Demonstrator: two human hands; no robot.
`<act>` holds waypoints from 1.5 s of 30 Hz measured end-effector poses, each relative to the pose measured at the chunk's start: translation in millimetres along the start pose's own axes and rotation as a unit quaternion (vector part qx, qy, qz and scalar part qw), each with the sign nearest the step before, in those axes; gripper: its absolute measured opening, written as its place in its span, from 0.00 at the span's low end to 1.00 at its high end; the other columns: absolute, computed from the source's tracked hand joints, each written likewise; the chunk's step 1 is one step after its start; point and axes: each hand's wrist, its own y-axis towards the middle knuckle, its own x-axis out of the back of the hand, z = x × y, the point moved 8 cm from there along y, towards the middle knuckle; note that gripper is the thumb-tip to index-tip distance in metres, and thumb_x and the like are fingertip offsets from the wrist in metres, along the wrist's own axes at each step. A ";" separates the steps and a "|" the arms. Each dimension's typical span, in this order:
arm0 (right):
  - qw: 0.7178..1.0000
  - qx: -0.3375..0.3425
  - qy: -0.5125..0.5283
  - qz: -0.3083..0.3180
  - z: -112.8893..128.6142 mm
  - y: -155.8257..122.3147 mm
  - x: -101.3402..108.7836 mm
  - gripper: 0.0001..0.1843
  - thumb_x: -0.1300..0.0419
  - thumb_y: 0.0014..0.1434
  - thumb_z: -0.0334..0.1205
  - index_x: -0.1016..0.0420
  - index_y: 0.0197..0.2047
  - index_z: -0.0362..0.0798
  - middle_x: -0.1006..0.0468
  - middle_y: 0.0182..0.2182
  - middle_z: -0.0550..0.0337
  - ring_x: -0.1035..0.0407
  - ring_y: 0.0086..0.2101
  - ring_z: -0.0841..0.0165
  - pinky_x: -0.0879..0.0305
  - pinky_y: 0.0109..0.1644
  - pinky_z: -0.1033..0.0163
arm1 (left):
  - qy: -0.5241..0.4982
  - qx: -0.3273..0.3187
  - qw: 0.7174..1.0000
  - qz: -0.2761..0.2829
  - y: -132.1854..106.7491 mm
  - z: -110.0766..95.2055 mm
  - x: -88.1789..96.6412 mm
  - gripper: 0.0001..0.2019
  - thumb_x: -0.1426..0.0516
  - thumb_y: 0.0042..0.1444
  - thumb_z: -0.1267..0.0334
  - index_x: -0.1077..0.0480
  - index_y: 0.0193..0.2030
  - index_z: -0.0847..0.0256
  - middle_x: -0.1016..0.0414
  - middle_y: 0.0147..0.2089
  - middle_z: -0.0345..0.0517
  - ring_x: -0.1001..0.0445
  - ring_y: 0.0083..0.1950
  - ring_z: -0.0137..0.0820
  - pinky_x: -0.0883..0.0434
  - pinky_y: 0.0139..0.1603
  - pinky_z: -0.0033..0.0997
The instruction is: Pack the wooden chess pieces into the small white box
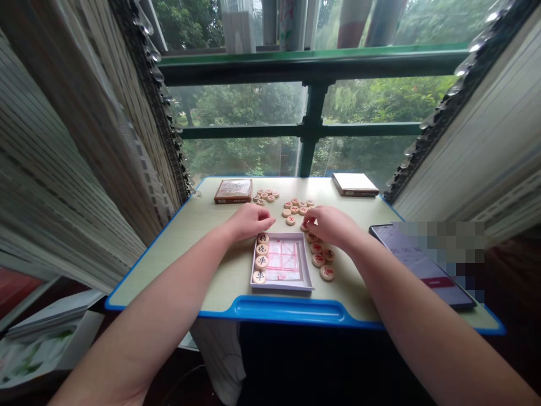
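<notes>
A shallow white box stands near the table's front edge, with several black-marked xiangqi pieces in a column along its left side. Just beyond the box's far left corner is my left hand, its fingers curled inward; whatever they may hold is hidden. My right hand reaches in from the right, thumb and fingers closed on a round wooden xiangqi piece, partly covered by the fingertips. Several red-marked pieces lie right of the box, and more loose pieces lie beyond it.
A brown box sits at the table's far left, near a small group of pieces. A white-topped box is at the far right. A tablet lies by my right forearm. The table has a blue rim; curtains flank the window.
</notes>
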 end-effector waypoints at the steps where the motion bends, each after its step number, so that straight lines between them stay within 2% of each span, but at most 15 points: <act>1: 1.000 -0.002 0.006 -0.006 -1.3 1.2 -0.2 0.10 0.46 0.53 0.36 0.23 0.35 0.52 0.21 0.37 0.57 0.30 0.33 0.64 0.41 0.32 0.63 | 0.002 -0.003 1.000 -0.012 0.2 -0.6 1.6 0.17 0.47 0.52 0.54 0.31 0.22 0.65 0.33 0.21 0.39 0.39 0.24 0.25 0.43 0.26 0.27; 6: 0.998 -0.033 0.032 -0.038 -10.1 8.0 -0.3 0.13 0.47 0.54 0.36 0.22 0.37 0.51 0.21 0.38 0.56 0.30 0.35 0.64 0.40 0.34 0.64 | 0.011 0.005 0.995 -0.103 0.4 2.0 17.8 0.18 0.48 0.52 0.53 0.29 0.23 0.65 0.35 0.19 0.38 0.39 0.24 0.25 0.43 0.28 0.27; 9: 0.996 -0.047 0.049 -0.061 -17.2 10.9 1.3 0.16 0.49 0.55 0.33 0.22 0.42 0.50 0.22 0.42 0.55 0.30 0.38 0.64 0.38 0.38 0.64 | 0.028 0.023 0.991 -0.129 1.3 8.5 24.2 0.17 0.48 0.53 0.52 0.28 0.25 0.65 0.32 0.21 0.40 0.37 0.25 0.27 0.41 0.30 0.28; 14: 0.988 -0.101 0.064 -0.095 -44.5 13.2 3.3 0.21 0.50 0.53 0.27 0.24 0.47 0.47 0.26 0.47 0.49 0.31 0.43 0.60 0.37 0.46 0.61 | 0.086 0.038 0.982 -0.166 2.8 19.0 34.4 0.14 0.49 0.54 0.56 0.27 0.32 0.64 0.24 0.31 0.47 0.30 0.32 0.32 0.36 0.35 0.30; 18: 0.986 -0.104 0.068 -0.108 -56.1 17.4 -0.7 0.25 0.51 0.54 0.26 0.29 0.54 0.41 0.29 0.52 0.44 0.34 0.50 0.56 0.40 0.54 0.58 | 0.136 0.033 0.975 -0.172 4.7 24.0 37.7 0.13 0.50 0.54 0.64 0.26 0.41 0.64 0.23 0.43 0.52 0.27 0.44 0.37 0.33 0.47 0.33; 22: 0.990 -0.051 0.080 -0.106 -45.6 24.8 -8.0 0.24 0.53 0.58 0.30 0.31 0.57 0.43 0.31 0.56 0.51 0.38 0.55 0.61 0.45 0.60 0.61 | 0.178 0.004 0.977 -0.115 9.0 24.1 24.4 0.17 0.51 0.54 0.69 0.25 0.46 0.62 0.24 0.49 0.49 0.29 0.52 0.37 0.35 0.56 0.34; 25: 0.991 -0.018 0.083 -0.106 -34.6 28.8 -9.7 0.21 0.52 0.61 0.37 0.28 0.55 0.45 0.32 0.57 0.54 0.39 0.56 0.61 0.47 0.62 0.59 | 0.177 -0.025 0.981 -0.078 10.9 21.2 12.7 0.16 0.50 0.54 0.70 0.23 0.43 0.61 0.24 0.49 0.47 0.29 0.51 0.36 0.34 0.56 0.34; 28: 0.990 0.014 0.085 -0.108 -23.0 31.6 -7.0 0.21 0.52 0.62 0.44 0.27 0.54 0.47 0.31 0.56 0.55 0.40 0.56 0.61 0.48 0.62 0.58 | 0.168 -0.031 0.983 -0.071 11.7 19.4 8.1 0.15 0.49 0.54 0.69 0.22 0.41 0.61 0.23 0.48 0.47 0.28 0.50 0.36 0.34 0.56 0.33; 31: 0.991 0.071 0.081 -0.084 -6.7 34.3 -8.3 0.20 0.50 0.61 0.46 0.25 0.51 0.49 0.27 0.53 0.57 0.40 0.54 0.61 0.48 0.61 0.55 | 0.153 -0.030 0.986 -0.065 12.0 18.0 6.5 0.15 0.50 0.53 0.72 0.22 0.40 0.61 0.23 0.47 0.48 0.28 0.50 0.36 0.33 0.55 0.33; 33: 0.990 0.092 0.074 -0.077 1.3 35.3 -9.3 0.19 0.49 0.61 0.47 0.24 0.49 0.50 0.26 0.52 0.56 0.40 0.54 0.60 0.49 0.60 0.53 | 0.134 -0.013 0.989 -0.068 12.0 19.5 8.0 0.17 0.51 0.51 0.74 0.23 0.41 0.61 0.23 0.47 0.48 0.27 0.49 0.35 0.32 0.53 0.33; 35: 0.990 0.085 0.070 -0.094 4.3 35.6 -7.3 0.20 0.49 0.61 0.48 0.25 0.50 0.51 0.27 0.53 0.55 0.40 0.53 0.60 0.48 0.59 0.52 | 0.112 0.018 0.989 -0.089 11.3 24.2 13.7 0.19 0.52 0.50 0.75 0.24 0.43 0.61 0.23 0.47 0.47 0.26 0.48 0.35 0.31 0.52 0.32; 37: 0.989 0.085 0.071 -0.098 8.5 35.4 -6.5 0.20 0.51 0.62 0.47 0.25 0.51 0.53 0.29 0.54 0.55 0.41 0.54 0.60 0.47 0.59 0.52 | 0.098 0.047 0.987 -0.120 10.1 30.1 21.6 0.21 0.53 0.50 0.76 0.25 0.46 0.61 0.23 0.48 0.46 0.27 0.49 0.34 0.32 0.53 0.31; 39: 0.989 0.104 0.070 -0.077 15.5 34.8 -8.7 0.18 0.51 0.62 0.46 0.24 0.50 0.54 0.29 0.55 0.57 0.41 0.54 0.61 0.48 0.59 0.53 | 0.101 0.071 0.982 -0.142 9.1 36.8 28.4 0.23 0.53 0.48 0.77 0.26 0.49 0.61 0.24 0.51 0.46 0.29 0.53 0.34 0.34 0.56 0.31; 41: 0.989 0.121 0.062 -0.063 21.6 33.8 -9.6 0.17 0.50 0.61 0.46 0.22 0.45 0.54 0.29 0.54 0.57 0.41 0.54 0.61 0.49 0.59 0.53 | 0.116 0.088 0.979 -0.146 9.2 43.3 31.6 0.26 0.53 0.47 0.78 0.29 0.52 0.62 0.27 0.54 0.48 0.31 0.56 0.36 0.36 0.58 0.32; 45: 0.989 0.117 0.053 -0.079 25.1 31.8 -6.1 0.16 0.45 0.57 0.49 0.22 0.39 0.49 0.26 0.50 0.55 0.39 0.51 0.60 0.48 0.57 0.55 | 0.128 0.091 0.978 -0.140 11.6 49.6 28.8 0.31 0.53 0.46 0.78 0.38 0.61 0.66 0.29 0.56 0.53 0.33 0.58 0.37 0.39 0.60 0.33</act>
